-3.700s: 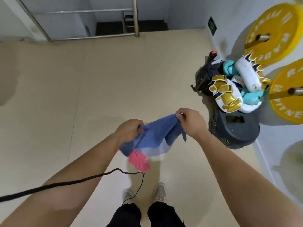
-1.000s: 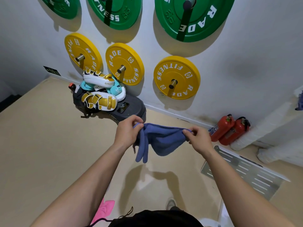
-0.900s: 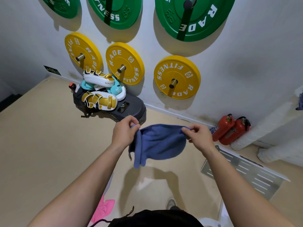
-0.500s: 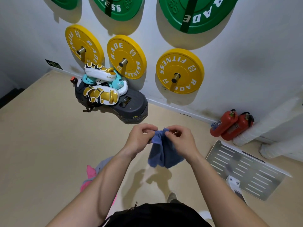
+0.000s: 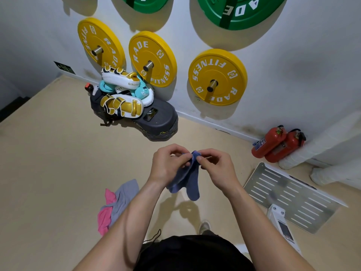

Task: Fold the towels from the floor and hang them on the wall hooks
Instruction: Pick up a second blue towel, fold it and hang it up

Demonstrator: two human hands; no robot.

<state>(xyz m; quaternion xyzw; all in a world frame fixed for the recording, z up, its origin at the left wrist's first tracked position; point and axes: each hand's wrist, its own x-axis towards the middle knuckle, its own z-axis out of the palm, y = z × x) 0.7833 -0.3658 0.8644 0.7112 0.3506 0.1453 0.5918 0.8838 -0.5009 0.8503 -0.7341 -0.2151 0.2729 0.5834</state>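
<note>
Two hands meet at frame centre on one blue towel [image 5: 191, 179]: left hand [image 5: 168, 166] and right hand [image 5: 217, 170] both pinch its bunched top edge. It hangs doubled, off the floor [image 5: 58, 163]. Lower left: grey towel [image 5: 125, 194] heaped over pink towel [image 5: 104, 217]. Upper left: pads [image 5: 121, 104] stacked on black case [image 5: 162, 122].

Person viewed from above, left forearm [image 5: 132, 218] and right forearm [image 5: 259, 218] were bare, left hand [image 5: 168, 167] and right hand [image 5: 218, 169] likewise bare, black garment [image 5: 195, 253] covered the waist, thin black cord [image 5: 154, 236] looped at its edge, one grey shoe [image 5: 204, 227] showed beyond it.
</note>
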